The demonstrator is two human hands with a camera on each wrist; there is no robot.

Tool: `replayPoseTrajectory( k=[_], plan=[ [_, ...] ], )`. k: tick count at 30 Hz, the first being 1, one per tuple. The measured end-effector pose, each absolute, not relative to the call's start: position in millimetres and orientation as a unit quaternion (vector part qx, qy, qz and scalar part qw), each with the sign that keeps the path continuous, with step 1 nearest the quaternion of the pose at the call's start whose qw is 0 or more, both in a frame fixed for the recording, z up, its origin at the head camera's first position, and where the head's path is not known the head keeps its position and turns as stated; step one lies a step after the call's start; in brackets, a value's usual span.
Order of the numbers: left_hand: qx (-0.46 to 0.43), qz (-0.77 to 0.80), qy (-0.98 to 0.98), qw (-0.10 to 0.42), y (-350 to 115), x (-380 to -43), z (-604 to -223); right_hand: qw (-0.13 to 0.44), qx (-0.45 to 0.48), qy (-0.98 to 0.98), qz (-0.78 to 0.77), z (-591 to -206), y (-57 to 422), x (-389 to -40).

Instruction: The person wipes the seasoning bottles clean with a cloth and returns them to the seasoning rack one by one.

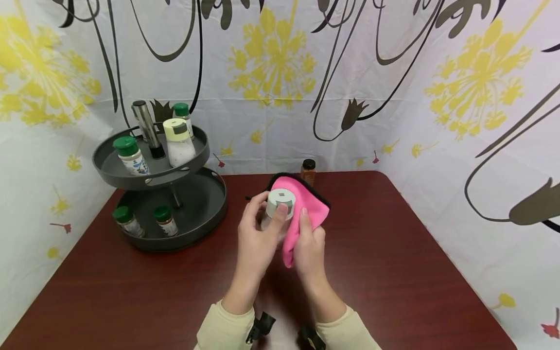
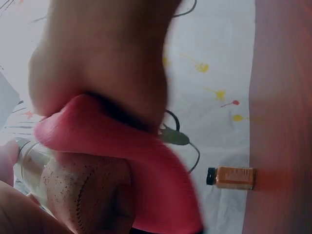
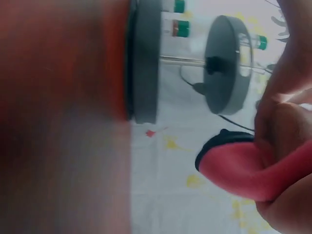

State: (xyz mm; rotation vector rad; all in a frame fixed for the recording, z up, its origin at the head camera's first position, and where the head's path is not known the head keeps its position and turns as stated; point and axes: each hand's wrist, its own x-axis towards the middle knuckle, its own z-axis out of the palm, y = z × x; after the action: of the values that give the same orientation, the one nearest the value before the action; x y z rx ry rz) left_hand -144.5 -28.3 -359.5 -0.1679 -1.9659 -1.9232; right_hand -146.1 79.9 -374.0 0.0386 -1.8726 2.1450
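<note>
In the head view, the left hand is gripping a pale-capped jar right of the tiered tray, the right hand pinching a pink cloth against it. The left wrist view is showing an orange-brown bottle, its label too blurred to read; in the right wrist view, green-capped bottles are standing on the tray.

Fuzzy-looking matt pink cloth in my grip lol
Shaker cap is smooth plastic, tabletop glossy wood-look, tiered tray smooth matt
</note>
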Motion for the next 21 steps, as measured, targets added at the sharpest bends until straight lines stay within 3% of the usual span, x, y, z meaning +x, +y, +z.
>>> replayPoseTrajectory(
  k=[5, 12, 15, 21],
  plan=[
    [-0.057, -0.679, -0.709, 0.182, -28.2, -146.2, -361.8, 0.123, 0.005, -0.657, 0.744, -367.8, 84.0, -149.5],
    [-0.051, -0.676, -0.712, 0.181, -20.9, -143.6, -370.2, 0.206, 0.019, -0.646, 0.735, -334.6, 86.0, -147.6],
    [-0.049, -0.683, -0.702, 0.194, -21.4, -142.0, -368.2, 0.206, 0.021, -0.637, 0.743, -346.0, 79.6, -145.8],
    [-0.049, -0.687, -0.695, 0.208, -28.4, -142.0, -356.1, 0.152, -0.003, -0.649, 0.745, -385.9, 73.0, -144.6]
  ],
)
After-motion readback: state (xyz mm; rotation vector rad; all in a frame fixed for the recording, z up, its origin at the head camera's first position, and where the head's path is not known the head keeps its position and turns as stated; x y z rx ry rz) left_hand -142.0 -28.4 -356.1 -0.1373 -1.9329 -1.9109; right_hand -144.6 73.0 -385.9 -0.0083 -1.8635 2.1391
